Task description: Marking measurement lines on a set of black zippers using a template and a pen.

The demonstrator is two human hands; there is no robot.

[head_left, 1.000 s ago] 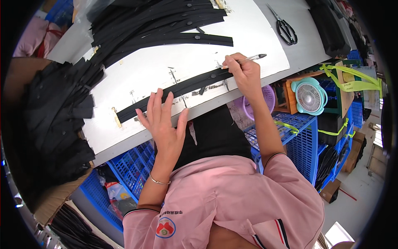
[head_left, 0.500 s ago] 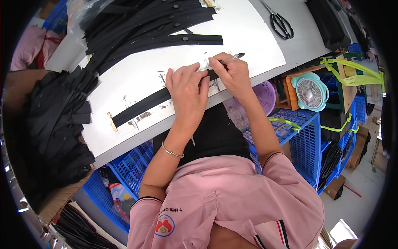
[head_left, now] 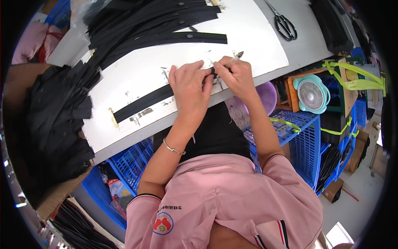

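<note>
A long black fabric strip [head_left: 143, 103] lies slantwise on the white marked board [head_left: 265, 54], along its near edge. My left hand [head_left: 190, 85] rests over the strip's right part, thumb and forefinger closed about it near its right end. Close beside it, my right hand [head_left: 237, 79] is closed round a clear pen [head_left: 239, 55], whose dark end sticks up past the knuckles. The fingertips of both hands almost meet at the strip, and they hide its end and the pen's tip. Dark ink marks show on the board around the strip.
Many black strips [head_left: 157, 25] are heaped at the board's far side and spill into a cardboard box [head_left: 62, 182] at left. Black-handled scissors [head_left: 286, 28] lie at far right. Below the table edge stand a purple basket [head_left: 267, 97], a turquoise fan [head_left: 311, 93] and blue crates [head_left: 304, 147].
Both hands stay at the strip's right end. My left thumb and forefinger have drawn closer together, and the pen in my right hand stands more upright. The view has shifted slightly.
</note>
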